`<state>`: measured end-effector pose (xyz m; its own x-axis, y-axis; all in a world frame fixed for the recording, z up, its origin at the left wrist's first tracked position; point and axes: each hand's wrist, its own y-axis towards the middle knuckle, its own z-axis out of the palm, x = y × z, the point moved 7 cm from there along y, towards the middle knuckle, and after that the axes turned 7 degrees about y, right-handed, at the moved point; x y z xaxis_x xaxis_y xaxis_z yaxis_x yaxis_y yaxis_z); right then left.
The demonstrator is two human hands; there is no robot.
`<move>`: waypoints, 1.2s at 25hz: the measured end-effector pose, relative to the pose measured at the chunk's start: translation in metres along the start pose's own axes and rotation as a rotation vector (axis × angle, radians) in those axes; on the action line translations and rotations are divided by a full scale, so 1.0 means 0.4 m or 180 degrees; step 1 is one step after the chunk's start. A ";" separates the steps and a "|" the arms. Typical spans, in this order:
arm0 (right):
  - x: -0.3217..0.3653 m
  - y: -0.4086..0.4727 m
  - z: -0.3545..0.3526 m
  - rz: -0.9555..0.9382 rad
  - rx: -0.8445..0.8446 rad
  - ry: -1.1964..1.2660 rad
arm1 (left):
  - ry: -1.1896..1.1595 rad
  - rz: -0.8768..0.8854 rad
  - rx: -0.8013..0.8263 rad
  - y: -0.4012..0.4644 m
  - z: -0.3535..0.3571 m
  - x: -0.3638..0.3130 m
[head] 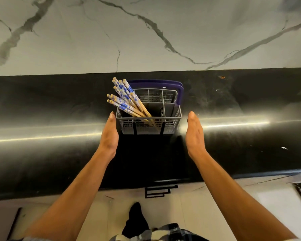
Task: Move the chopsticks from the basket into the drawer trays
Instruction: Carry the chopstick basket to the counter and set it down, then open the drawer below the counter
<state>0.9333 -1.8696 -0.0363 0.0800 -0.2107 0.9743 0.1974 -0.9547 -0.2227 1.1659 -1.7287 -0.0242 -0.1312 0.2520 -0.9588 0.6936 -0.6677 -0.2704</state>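
Hands flank the basket, and neither grip holds anything: the left hand [109,134] stands on edge with straight fingers, its fingertips just at the near left corner of the basket [149,111], though I cannot tell if they touch it; the right hand [195,133] is likewise flat and straight, a little apart from the right wall. My reading is that the step in hand is to take the basket from both sides, or steady it before drawing out the chopsticks [127,100]. To do it well, the palms should press the two mesh walls evenly and low, since the load sits all on the left and would tip the basket that way if it were lifted by one side. The chopsticks stand bundled in the left compartment, leaning away to the upper left; their long axis runs from the plain wooden tips, down in the basket near its front wall, up to the blue-patterned thick ends that jut well over the far left rim. A purple handle [180,91] lies folded behind. The basket rests on the dark desk [50,105]; no drawer trays show, only black pulls [159,191] below the desk edge.
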 end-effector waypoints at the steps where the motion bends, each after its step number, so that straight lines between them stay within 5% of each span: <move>1: -0.005 -0.029 -0.012 -0.0052 0.0063 -0.0016 | 0.0124 0.0047 0.0021 -0.027 -0.001 0.017; 6: -0.052 -0.183 -0.054 -0.0187 0.0547 -0.0433 | 0.0910 0.0312 0.0119 -0.192 0.001 0.101; 8: -0.074 -0.251 -0.060 -0.0301 0.0746 -0.0717 | 0.1906 0.0694 0.0208 -0.259 0.010 0.118; 11: -0.101 -0.356 -0.056 -0.1088 0.1045 -0.2235 | 0.3829 0.1527 0.0082 -0.354 0.025 0.142; 13: -0.129 -0.414 -0.045 -0.1423 0.1213 -0.3149 | 0.4347 0.1835 0.0034 -0.413 0.033 0.161; 19: -0.219 -0.555 -0.048 -0.1502 0.1276 -0.4204 | 0.4910 0.1740 0.0296 -0.499 0.019 0.257; 30: -0.379 -0.560 -0.069 -0.1190 0.1634 -0.4238 | 0.4716 0.1260 0.0921 -0.563 0.090 0.449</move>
<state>0.8501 -1.6295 -0.1331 0.7104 0.6409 0.2907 0.7024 -0.6717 -0.2356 0.9607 -1.5585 -0.1387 0.9304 0.3579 -0.0794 0.3361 -0.9193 -0.2049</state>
